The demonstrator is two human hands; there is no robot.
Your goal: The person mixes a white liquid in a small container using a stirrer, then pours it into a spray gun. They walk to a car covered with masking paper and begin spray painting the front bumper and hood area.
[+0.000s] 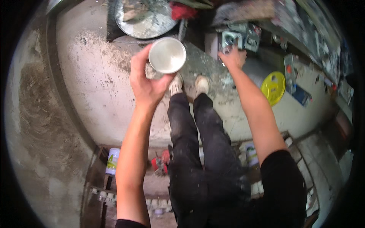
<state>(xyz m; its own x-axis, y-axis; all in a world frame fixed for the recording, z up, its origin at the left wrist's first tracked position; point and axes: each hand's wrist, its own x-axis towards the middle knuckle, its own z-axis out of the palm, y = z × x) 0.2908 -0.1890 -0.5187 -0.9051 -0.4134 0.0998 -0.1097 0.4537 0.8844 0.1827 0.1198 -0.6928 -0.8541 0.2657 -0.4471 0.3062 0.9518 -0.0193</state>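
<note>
A white cup [167, 55] opens upward, left of a grey-green container [232, 37].

A pale floor [85, 72], blotched with dark grime and brightest toward the left, spreads through the middle. A dark strip [63, 91] borders it, beyond which lies a mottled grey-brown surface [38, 114]. Dusty shelving [154, 186] runs along the lower edge.

A pale cup [167, 56] partly hides the left hand [149, 81]; the right hand [233, 58], at a grey container [230, 37], is blurred.
</note>
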